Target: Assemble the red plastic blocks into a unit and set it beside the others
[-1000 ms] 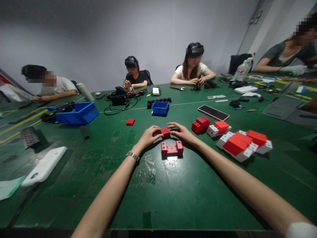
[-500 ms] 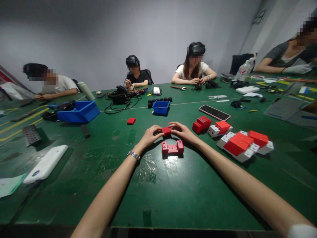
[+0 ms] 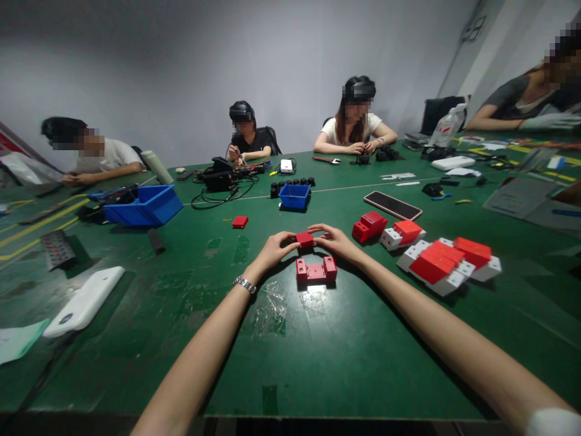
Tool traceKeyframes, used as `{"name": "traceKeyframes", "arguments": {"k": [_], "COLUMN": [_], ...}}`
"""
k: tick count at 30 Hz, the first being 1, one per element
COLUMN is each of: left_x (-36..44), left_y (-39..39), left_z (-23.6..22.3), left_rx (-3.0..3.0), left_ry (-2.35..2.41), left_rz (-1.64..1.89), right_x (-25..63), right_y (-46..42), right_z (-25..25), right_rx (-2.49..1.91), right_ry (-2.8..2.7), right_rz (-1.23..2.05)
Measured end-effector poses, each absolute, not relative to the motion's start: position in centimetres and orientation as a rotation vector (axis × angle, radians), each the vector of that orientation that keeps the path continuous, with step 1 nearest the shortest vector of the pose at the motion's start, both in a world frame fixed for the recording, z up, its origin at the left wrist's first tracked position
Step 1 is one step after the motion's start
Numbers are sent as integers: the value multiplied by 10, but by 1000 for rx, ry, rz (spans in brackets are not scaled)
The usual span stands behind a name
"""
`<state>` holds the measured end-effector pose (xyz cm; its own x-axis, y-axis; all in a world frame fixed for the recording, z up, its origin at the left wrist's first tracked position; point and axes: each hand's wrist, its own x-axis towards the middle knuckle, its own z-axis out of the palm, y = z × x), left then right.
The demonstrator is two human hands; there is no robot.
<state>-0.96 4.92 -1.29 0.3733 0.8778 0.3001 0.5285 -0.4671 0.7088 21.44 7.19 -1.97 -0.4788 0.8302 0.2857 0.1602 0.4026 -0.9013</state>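
Note:
Between my two hands is a small red block point(image 3: 305, 240), pinched from both sides just above or on the green table. My left hand point(image 3: 276, 248), with a metal watch band at the wrist, grips its left side between thumb and fingers. On its right side, the thumb and fingers of my right hand point(image 3: 336, 241) close on it. Directly nearer to me lies a red U-shaped base point(image 3: 316, 270) with raised, holed ends; neither hand touches it. Another flat red block point(image 3: 240, 222) lies apart, to the left of my hands.
Red and white modules point(image 3: 436, 266) and a red module point(image 3: 369, 227) stand to the right, before a phone point(image 3: 393, 206). A small blue bin point(image 3: 295, 197) is ahead; a larger blue bin point(image 3: 145, 207) and white power bank point(image 3: 85, 301) are left. Several co-workers sit around the table.
My hands keep the same grip on the small red block, and the base stays where it was. Only a slight camera shift shows, and the gloved hand at far right moves a little.

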Motion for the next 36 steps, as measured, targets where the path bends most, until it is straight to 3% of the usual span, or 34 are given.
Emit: {"name": "traceKeyframes", "arguments": {"k": [36], "left_x": [-9], "left_y": [49], "left_z": [-12], "left_rx": [2074], "left_ry": [1218], "left_rz": [943], "right_x": [214], "right_y": [65], "right_z": [-13], "right_rx": [-853], "right_ry": [-1829], "right_rz": [1185]}}
